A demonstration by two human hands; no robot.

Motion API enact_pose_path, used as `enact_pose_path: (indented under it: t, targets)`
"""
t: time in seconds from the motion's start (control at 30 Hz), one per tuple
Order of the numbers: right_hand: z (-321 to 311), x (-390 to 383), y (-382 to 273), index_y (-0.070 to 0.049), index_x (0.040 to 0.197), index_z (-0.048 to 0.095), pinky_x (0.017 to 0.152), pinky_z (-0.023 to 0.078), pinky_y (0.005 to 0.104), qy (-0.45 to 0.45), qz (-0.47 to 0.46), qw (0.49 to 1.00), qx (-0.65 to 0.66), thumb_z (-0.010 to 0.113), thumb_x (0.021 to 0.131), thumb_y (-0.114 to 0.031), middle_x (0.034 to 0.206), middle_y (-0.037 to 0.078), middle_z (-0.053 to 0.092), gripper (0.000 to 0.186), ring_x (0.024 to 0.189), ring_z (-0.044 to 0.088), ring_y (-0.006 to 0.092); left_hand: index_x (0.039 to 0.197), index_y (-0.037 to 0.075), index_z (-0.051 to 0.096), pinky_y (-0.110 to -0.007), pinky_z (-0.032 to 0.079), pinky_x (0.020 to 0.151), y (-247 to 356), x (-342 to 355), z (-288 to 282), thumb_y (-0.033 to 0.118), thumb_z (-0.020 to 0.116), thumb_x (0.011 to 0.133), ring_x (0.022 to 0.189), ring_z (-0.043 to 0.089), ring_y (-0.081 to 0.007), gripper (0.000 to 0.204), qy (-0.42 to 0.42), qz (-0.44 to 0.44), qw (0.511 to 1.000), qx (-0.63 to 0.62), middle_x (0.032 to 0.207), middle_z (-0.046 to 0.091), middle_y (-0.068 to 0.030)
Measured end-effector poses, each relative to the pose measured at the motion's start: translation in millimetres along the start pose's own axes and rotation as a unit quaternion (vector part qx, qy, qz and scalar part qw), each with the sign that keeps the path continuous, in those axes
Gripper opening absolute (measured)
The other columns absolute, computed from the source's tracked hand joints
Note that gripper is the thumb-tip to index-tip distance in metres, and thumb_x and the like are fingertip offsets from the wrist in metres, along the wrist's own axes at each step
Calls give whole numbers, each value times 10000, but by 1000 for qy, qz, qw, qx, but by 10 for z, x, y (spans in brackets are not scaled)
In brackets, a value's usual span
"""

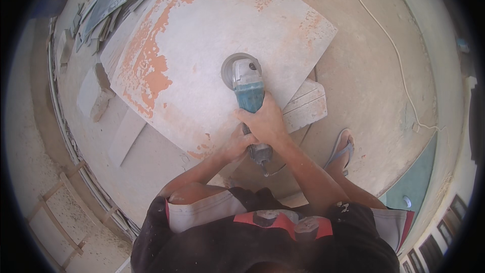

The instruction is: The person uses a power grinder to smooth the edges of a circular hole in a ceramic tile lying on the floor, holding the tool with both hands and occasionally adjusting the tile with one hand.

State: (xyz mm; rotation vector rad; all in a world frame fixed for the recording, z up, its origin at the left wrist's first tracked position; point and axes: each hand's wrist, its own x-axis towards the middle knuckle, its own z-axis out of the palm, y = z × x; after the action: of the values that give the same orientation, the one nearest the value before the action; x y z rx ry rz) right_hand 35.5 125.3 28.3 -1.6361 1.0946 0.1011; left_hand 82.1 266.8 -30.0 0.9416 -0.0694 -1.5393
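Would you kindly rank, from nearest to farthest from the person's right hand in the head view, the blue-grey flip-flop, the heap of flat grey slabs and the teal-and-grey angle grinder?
1. Teal-and-grey angle grinder: in the right hand.
2. Blue-grey flip-flop: to the hand's right.
3. Heap of flat grey slabs: far upper left.

Your angle grinder has a teal body that looks like matt plastic where your right hand wraps it, and the head just past that hand looks like dull grey metal. The black end by your left hand seems to be plastic too. The slab ahead of both hands is chalky, matt and mostly smooth-looking, but the orange patches beyond your left are ragged and blotchy. Left of that hand, the pale chunk looks rough and stony; farther out, the grey sheets are kinda glossy. Your shirt, nearer you than your hands, is dark matt cloth.
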Motion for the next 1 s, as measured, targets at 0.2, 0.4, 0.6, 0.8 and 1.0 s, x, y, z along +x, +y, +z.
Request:
enact_pose_path:
  t: [0.2, 0.4, 0.6, 0.8, 1.0]
  targets:
    - [-25, 6, -41, 105, 1229, 581, 906, 554, 458, -11, 12, 1000, -6, 829, 781, -310, 1110, 283, 700, 659, 1026, 709, 388, 1439, 18, 453, -376, 496, 1040, -3, -5, -4, 150, 708, 886, 1204, 598, -197, 623, -9, -4, 1000, -12, 1295, 596, -86]
    - [-44, 16, -70, 113, 1213, 582, 900, 554, 463, -15, 9, 1000, -17, 827, 780, -320, 1099, 288, 700, 660, 1019, 710, 392, 1503, 56, 397, -410, 510, 1049, -43, -2, -19, 192, 682, 886, 1232, 607, -214, 693, -15, 5, 1000, -6, 1343, 586, -89]
    - [-60, -32, -90, 123, 1229, 560, 905, 553, 466, -23, 0, 999, -27, 830, 782, -341, 1097, 300, 695, 699, 1022, 706, 415, 1457, 27, 440, -386, 488, 1054, -102, -29, 6, 179, 701, 882, 1232, 589, -203, 650, -1, 14, 1000, -19, 1324, 589, -88]
    - [-79, -81, -124, 120, 1248, 548, 916, 550, 467, -21, -1, 1000, -22, 832, 786, -368, 1106, 307, 695, 729, 1038, 705, 424, 1487, 28, 407, -383, 483, 1061, -75, -69, 18, 184, 698, 895, 1248, 581, -206, 678, -23, 6, 999, -40, 1350, 579, -94]
    - [-96, -50, -170, 127, 1244, 548, 913, 553, 461, -19, -1, 999, -38, 843, 780, -382, 1114, 314, 692, 749, 1037, 706, 420, 1521, 49, 364, -416, 509, 1048, -17, -66, 104, 193, 673, 884, 1240, 605, -235, 723, -4, 17, 999, -35, 1360, 572, -119]
